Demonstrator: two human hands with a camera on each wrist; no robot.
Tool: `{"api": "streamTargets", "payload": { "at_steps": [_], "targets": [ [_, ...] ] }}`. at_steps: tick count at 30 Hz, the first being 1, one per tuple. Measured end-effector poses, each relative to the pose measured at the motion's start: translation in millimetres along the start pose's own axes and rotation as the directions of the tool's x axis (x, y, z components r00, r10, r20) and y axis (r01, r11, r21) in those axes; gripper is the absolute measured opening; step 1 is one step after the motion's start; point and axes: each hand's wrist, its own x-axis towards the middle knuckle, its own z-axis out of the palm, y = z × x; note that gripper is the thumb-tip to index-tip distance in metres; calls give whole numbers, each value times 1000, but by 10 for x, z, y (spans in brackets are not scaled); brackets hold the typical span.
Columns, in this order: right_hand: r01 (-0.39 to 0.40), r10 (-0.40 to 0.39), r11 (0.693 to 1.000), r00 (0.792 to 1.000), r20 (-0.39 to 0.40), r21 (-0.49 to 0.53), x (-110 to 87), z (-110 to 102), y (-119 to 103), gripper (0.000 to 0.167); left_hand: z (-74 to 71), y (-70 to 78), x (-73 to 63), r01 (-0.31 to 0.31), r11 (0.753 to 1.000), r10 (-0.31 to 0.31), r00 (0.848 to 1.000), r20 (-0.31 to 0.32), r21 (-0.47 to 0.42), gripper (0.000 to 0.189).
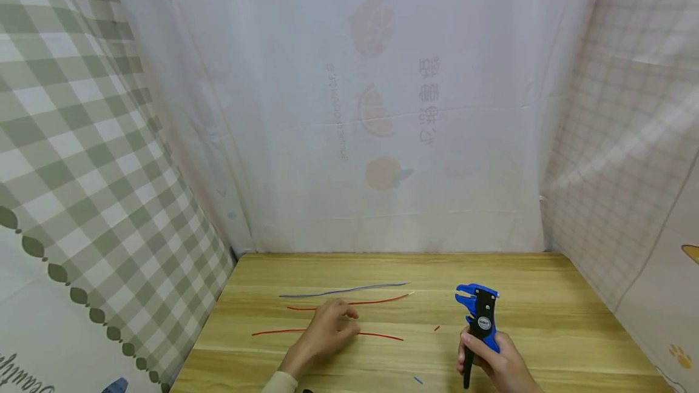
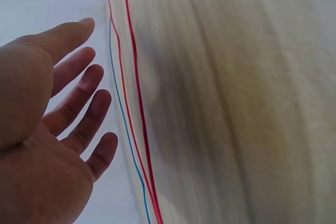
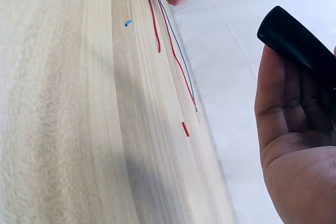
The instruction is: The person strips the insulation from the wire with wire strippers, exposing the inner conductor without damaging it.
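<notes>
My right hand point(image 1: 494, 353) grips a blue and black wire stripper point(image 1: 483, 320) by its handles, its head pointing away from me; the black handle end point(image 3: 296, 40) shows in the right wrist view. My left hand point(image 1: 330, 329) is above the nearest red wire point(image 1: 382, 336), fingers loosely bent and nothing between them. In the left wrist view that hand point(image 2: 68, 103) appears with fingers spread apart, beside the wires. Farther back lie a second red wire point(image 1: 382, 301), its right end stripped, and a blue wire point(image 1: 349, 289).
A short red piece of insulation point(image 1: 437, 327) and a short blue piece point(image 1: 418, 380) lie on the wooden table point(image 1: 573, 320). A white curtain point(image 1: 464, 211) hangs behind the table, with a green checked cloth point(image 1: 109, 168) at left and a grid-patterned cloth point(image 1: 611, 168) at right.
</notes>
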Motion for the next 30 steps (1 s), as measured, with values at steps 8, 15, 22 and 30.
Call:
{"api": "streamTargets", "payload": {
  "at_steps": [8, 15, 22, 30],
  "targets": [
    [-6, 6, 1000, 1000, 3, 14, 2, -8, 10, 30, 7, -45, -84, 25, 1000, -25, 999, 45, 2, 16],
    [10, -10, 1000, 1000, 19, 27, -1, -1, 16, 32, 27, -86, -128, 28, 1000, -27, 999, 42, -10, 13],
    [-8, 7, 1000, 1000, 18, 21, 10, -4, 13, 31, 47, -128, -140, 11, 1000, -11, 999, 35, 9, 9],
    [-10, 9, 1000, 1000, 30, 19, 21, -13, 20, 33, 49, -149, -135, -5, 1000, 5, 1000, 29, 3, 14]
  ]
}}
